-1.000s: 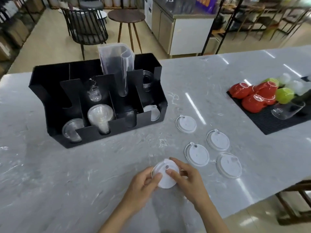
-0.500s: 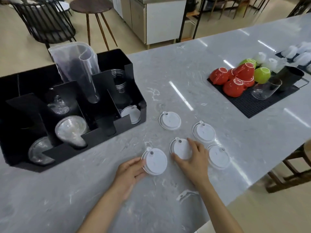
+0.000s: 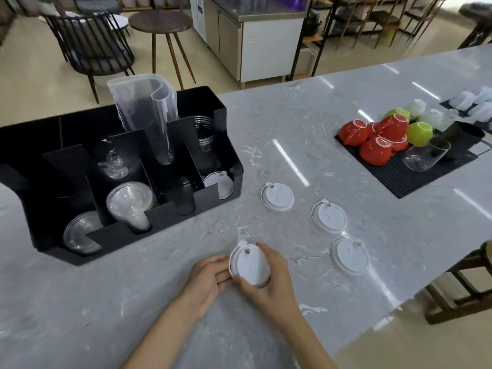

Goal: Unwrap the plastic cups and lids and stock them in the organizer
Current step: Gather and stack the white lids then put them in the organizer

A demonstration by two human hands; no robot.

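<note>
A person's two hands meet at the near middle of a grey marble counter [image 3: 306, 123], holding a small stack of white plastic lids [image 3: 250, 266] tilted up off the surface. The right hand [image 3: 269, 283] curls around the stack from the right and below, its thumb over the top edge. The left hand [image 3: 206, 278] supports the stack's left rim with its fingers lying fairly straight against it. Three more white lids lie flat on the counter to the right: a far lid [image 3: 277, 196], a middle lid [image 3: 329, 216] and a near lid [image 3: 350, 255], each apart from the others. To the far left stands a black organizer [image 3: 231, 166] with divided compartments holding clear cups, clear dome lids and, in its right front slot, slotted white lids [image 3: 219, 183]. A loose clear plastic sleeve [image 3: 145, 107] rises from its middle. At far right, a black mat [image 3: 394, 179] carries upturned red and green cups.
</note>
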